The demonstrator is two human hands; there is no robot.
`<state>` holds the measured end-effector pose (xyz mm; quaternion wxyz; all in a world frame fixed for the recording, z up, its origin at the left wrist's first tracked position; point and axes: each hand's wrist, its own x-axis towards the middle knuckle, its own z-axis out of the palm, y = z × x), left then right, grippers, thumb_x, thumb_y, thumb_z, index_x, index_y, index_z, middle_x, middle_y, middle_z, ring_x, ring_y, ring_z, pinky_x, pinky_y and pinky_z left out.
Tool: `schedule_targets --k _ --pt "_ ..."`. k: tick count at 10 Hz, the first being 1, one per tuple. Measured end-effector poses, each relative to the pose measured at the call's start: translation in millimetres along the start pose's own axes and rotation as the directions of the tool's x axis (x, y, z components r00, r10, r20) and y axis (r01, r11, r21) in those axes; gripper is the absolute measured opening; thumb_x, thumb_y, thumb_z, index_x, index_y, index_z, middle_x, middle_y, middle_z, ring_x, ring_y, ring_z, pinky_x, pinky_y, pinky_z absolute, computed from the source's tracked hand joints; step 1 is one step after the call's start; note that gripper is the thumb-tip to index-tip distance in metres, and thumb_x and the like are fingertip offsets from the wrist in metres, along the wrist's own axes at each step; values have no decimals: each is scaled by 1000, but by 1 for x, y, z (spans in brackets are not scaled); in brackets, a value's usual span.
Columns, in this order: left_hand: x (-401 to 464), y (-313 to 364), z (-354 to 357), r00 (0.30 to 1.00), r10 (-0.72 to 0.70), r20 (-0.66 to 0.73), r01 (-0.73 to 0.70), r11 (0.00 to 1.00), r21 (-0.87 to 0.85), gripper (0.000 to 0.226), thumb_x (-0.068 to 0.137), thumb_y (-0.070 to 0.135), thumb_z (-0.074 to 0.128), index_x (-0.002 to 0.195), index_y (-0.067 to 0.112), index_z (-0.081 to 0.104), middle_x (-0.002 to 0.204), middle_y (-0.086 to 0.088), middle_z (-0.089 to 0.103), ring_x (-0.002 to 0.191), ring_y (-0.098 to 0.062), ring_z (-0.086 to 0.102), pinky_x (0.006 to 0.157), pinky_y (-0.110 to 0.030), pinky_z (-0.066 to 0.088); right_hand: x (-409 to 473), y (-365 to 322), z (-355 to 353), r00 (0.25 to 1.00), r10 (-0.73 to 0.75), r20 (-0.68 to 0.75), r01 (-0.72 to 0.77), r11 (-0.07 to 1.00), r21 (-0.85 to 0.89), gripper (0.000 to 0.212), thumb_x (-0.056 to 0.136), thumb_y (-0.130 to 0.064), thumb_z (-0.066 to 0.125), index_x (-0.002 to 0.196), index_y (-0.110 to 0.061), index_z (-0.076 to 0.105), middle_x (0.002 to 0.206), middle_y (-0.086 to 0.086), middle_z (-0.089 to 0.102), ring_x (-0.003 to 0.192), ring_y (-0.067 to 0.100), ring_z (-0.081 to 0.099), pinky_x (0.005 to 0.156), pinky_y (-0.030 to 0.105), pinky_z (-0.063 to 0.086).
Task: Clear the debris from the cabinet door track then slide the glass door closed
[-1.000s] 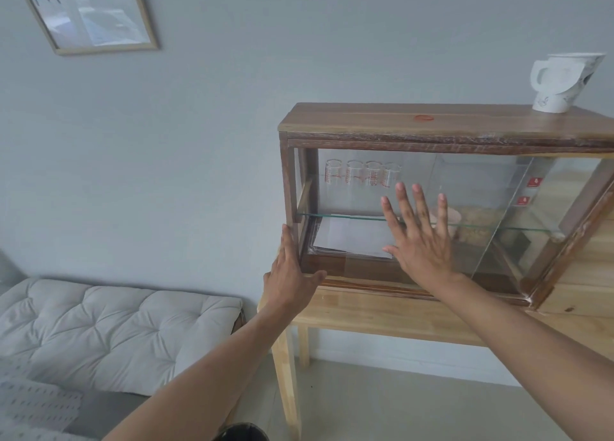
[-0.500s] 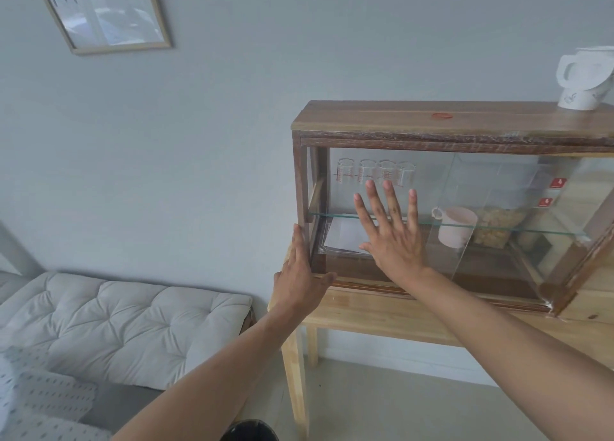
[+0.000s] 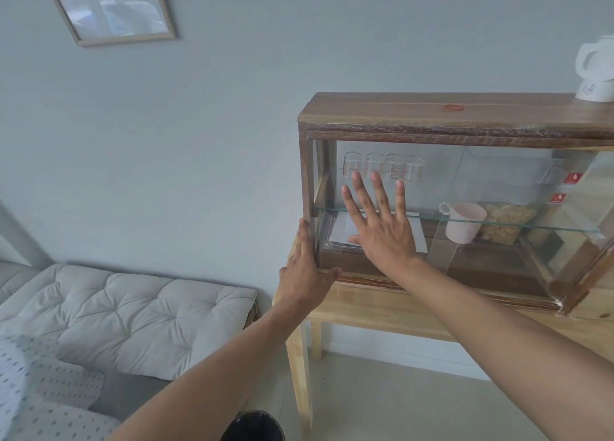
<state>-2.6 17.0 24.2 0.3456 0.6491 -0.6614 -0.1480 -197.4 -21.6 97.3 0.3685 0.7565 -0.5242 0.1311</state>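
Note:
A dark wooden cabinet (image 3: 432,108) with sliding glass doors stands on a light wooden table (image 3: 382,311). My right hand (image 3: 382,228) lies flat on the left glass door (image 3: 432,181), fingers spread, palm against the pane. The door's right edge shows near the pink cup; its left edge is at or close to the cabinet's left post. My left hand (image 3: 305,271) rests flat against the cabinet's lower left corner, thumb on the bottom rail by the track (image 3: 365,279). I see no debris on the visible track.
Inside are several small measuring glasses (image 3: 382,166), a white paper (image 3: 342,229), a pink cup (image 3: 463,223) and a bag of food (image 3: 505,221). A white kettle (image 3: 594,72) sits on the cabinet top. A padded white cushion (image 3: 126,307) lies to the left, below a framed picture (image 3: 113,5).
My right hand has moved left across the cabinet front, and the glass door's right edge has shifted left with it. My left hand has stayed at the cabinet's left corner.

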Motion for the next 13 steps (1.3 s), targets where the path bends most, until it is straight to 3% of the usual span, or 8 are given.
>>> schedule_targets --k 6,8,10,11,12,13 --pt "-6 5 -10 999 13 45 -13 1000 19 141 77 48 84 156 51 -33 176 10 19 149 -29 46 107 -59 46 17 -19 -4 1000 -13 13 13 1000 25 136 82 -59 83 171 -16 -11 181 10 -12 165 41 -13 125 69 -16" --pt "-4 9 -19 997 23 77 -37 983 181 136 83 51 81 161 37 -29 176 5 19 148 -33 43 106 -64 44 17 -21 -16 1000 -5 14 5 999 48 126 90 -51 79 171 -15 -11 181 10 -13 166 42 -10 124 70 -17" --pt "-7 17 -34 989 -26 148 -19 954 298 124 90 52 76 165 30 -21 178 4 1 158 -32 25 115 -64 34 12 -15 -35 997 -49 51 47 998 50 115 96 -45 75 172 -17 -7 180 13 -14 166 44 -9 129 72 -3" --pt "-12 24 -47 984 -44 175 -23 932 362 122 93 51 75 165 31 -21 179 -1 1 161 -32 18 118 -63 31 6 -7 -48 995 -67 75 63 996 58 113 93 -26 81 172 -17 0 180 14 -11 166 41 -6 130 70 12" --pt "-20 28 -56 979 -33 202 -47 923 381 119 95 51 73 166 29 -20 179 -2 -2 162 -32 13 120 -64 28 -6 -2 -62 994 -41 98 33 995 90 105 93 -18 78 172 -16 9 181 15 -6 167 40 -2 130 68 16" --pt "-23 36 -66 976 1 216 -89 914 397 121 93 52 74 167 27 -18 178 -3 -6 162 -32 7 121 -64 26 -18 8 -76 986 20 168 -46 987 154 91 99 -23 69 172 -18 14 181 13 -3 168 37 -1 130 65 14"
